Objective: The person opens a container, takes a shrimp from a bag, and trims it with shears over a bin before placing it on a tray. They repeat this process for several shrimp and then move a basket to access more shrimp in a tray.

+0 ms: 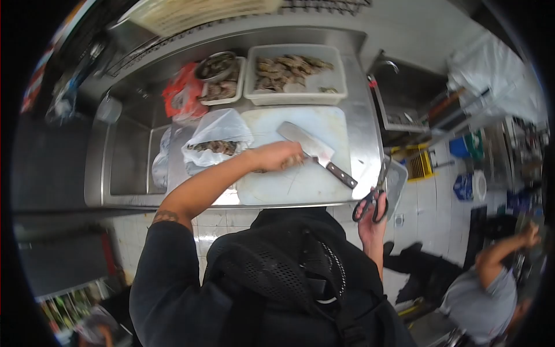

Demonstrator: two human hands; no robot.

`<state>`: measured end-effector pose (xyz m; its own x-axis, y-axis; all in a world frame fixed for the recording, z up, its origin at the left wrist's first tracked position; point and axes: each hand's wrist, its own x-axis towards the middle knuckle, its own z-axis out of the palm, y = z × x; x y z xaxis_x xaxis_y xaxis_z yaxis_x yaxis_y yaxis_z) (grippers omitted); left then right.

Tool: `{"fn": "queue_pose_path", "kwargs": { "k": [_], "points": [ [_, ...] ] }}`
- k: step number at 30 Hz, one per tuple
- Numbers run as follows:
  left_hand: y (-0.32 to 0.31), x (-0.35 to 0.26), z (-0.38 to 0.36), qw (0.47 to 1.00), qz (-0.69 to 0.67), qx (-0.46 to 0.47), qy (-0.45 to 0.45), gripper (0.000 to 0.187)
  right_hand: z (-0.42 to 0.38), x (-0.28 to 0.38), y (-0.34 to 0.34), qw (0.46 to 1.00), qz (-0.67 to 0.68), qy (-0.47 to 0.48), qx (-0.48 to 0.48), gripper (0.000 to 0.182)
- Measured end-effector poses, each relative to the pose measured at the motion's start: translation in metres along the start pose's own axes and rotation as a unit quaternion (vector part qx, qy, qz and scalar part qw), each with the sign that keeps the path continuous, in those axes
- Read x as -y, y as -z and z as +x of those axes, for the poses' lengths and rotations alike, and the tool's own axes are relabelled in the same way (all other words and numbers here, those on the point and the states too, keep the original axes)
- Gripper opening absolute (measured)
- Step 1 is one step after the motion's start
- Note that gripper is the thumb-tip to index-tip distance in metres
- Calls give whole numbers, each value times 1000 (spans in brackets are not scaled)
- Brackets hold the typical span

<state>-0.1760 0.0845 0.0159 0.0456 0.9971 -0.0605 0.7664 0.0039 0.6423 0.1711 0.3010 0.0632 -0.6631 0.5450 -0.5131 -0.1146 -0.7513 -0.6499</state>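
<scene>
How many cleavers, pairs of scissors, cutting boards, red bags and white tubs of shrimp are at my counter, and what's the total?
Cleaver: 1
Scissors, in your right hand: 1 pair
Cutting board: 1
Red bag: 1
White tubs of shrimp: 2, large tub and small tub
Total: 6

Black-handled metal scissors (381, 181) and a small grey-brown, shrimp-like piece (296, 159), held well apart.
Gripped at the looped black handles in the right hand (372, 224), just beside the right edge of the silver metal table (363, 150), blades pointing forward; grasped in the left hand (281, 155), over the white rectangular cutting board (266, 188), partly covered by fingers, too blurred for finer detail.
</scene>
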Motion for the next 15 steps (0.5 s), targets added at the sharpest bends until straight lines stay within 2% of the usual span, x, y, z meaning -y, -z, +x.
{"fn": "queue_pose_path", "kwargs": {
  "k": [1,2,4,5,6,7,8,10,11,13,15],
  "points": [
    [6,4,7,984,-167,-32,43,41,-1,1,2,1000,4,0,5,42],
    [13,6,12,985,-168,-21,37,41,-3,4,3,1000,7,-2,2,39],
    [58,-25,21,996,-54,-68,32,35,-4,6,8,1000,14,-1,-9,39],
    [73,-34,26,996,-55,-66,32,35,-4,7,10,1000,16,-4,-14,38],
    [86,-43,33,991,112,-73,-17,33,-3,7,12,1000,16,-5,-14,38],
    [100,-53,42,956,275,-79,-66,31,-2,7,16,1000,10,1,-16,39],
    [116,-64,53,956,275,-79,-67,31,-1,8,18,1000,5,7,-17,40],
    [147,-87,74,881,425,-97,-181,26,2,8,20,1000,9,3,-20,40],
    [163,-101,84,882,426,-93,-181,26,3,7,20,1000,12,0,-22,40],
    [193,-129,106,829,507,-65,-226,23,8,5,20,1000,18,12,-14,39],
    [211,-148,127,821,516,-52,-239,22,10,9,20,999,29,37,-12,39]
  ]
}}
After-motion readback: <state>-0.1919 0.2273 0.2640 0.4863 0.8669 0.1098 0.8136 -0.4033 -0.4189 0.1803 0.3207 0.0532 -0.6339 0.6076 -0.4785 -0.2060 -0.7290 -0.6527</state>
